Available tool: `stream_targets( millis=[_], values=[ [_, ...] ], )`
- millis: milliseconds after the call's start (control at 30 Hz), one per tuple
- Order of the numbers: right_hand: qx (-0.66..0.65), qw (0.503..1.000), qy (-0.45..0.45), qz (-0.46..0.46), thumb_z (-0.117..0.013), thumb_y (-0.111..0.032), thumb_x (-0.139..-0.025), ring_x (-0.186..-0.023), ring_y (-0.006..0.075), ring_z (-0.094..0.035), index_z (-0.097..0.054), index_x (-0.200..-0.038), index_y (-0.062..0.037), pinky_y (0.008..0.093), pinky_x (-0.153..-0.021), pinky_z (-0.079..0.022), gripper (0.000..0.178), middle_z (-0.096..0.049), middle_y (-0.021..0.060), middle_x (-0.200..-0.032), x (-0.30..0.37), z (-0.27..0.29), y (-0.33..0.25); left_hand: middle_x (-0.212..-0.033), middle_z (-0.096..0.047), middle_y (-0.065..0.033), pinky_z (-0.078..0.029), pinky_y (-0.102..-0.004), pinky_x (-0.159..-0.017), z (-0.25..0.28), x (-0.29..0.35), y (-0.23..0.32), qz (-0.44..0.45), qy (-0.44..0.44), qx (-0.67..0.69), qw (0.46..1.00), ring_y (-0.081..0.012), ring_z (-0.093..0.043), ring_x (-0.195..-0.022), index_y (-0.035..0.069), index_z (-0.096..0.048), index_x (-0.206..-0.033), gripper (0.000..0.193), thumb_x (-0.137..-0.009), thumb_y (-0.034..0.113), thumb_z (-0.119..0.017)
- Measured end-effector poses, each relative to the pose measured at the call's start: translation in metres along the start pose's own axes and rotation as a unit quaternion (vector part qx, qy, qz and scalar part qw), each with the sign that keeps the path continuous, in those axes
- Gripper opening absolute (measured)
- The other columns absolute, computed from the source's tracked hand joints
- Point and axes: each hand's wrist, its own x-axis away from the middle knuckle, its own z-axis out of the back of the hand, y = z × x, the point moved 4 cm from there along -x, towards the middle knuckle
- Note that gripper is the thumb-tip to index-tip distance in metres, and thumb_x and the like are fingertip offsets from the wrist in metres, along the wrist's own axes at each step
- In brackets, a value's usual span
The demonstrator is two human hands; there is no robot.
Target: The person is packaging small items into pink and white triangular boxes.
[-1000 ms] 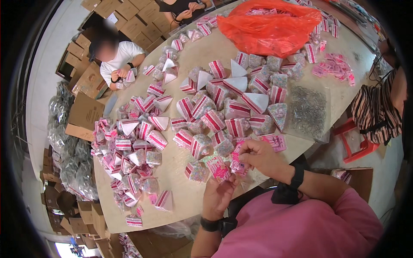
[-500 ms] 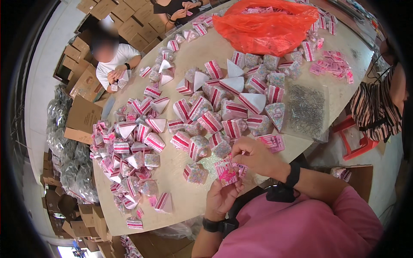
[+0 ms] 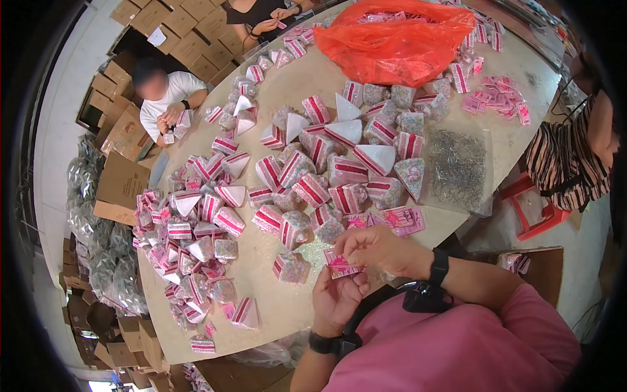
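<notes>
My left hand (image 3: 336,303) pinches a small pink printed card (image 3: 339,264) between thumb and fingers, close to the table's near edge. Bent over the card's upper edge is my right hand (image 3: 385,251), its fingertips pressed together; whatever they grip is hidden. Just beyond my hands lie more pink cards (image 3: 403,220). Nearest to the card on the left sits a cake-slice-shaped piece (image 3: 291,268) with sprinkle-like speckles. Several similar pink-and-white slices (image 3: 347,170) are heaped farther off, some showing flat white faces.
A clear bag of small metal pieces (image 3: 457,171) lies right of the heap. A red plastic bag (image 3: 395,49) stands at the far side near loose pink cards (image 3: 499,98). Another slice pile (image 3: 196,228) covers the left. Co-workers sit around the table; a red stool (image 3: 532,212) is at right.
My right hand has shifted left over the card, which now tilts flatter. A small pink tag that showed under the right fingers is no longer visible. The whole view has shifted slightly.
</notes>
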Motion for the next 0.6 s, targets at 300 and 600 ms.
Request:
stream_targets(
  millis=[300,600],
  values=[
    [0.308,0.934,-0.115,0.14,-0.061,-0.007,-0.076,-0.082,0.017,-0.055,-0.057,-0.075,-0.0003,0.029,-0.076,-0.045,0.008,-0.059,0.0073,-0.091,0.001,-0.023,0.004,-0.113,-0.059,-0.0168,-0.046,-0.0438,-0.089,0.016,0.0,0.006,-0.047,0.072,0.024,0.996,-0.0295,-0.057,-0.106,0.001,-0.054,-0.114,0.038,-0.088,0.029,-0.049],
    [0.306,0.931,-0.114,0.165,-0.06,-0.008,-0.076,-0.079,0.0196,-0.055,-0.056,-0.075,-0.001,0.0321,-0.077,-0.045,0.008,-0.059,0.0061,-0.083,0.001,-0.03,0.01,-0.11,-0.06,-0.0169,-0.048,-0.0428,-0.091,0.021,0.005,0.008,-0.03,0.011,0.077,0.997,-0.0286,-0.058,-0.104,-0.003,-0.056,-0.106,0.035,-0.085,0.023,-0.047]
  ],
)
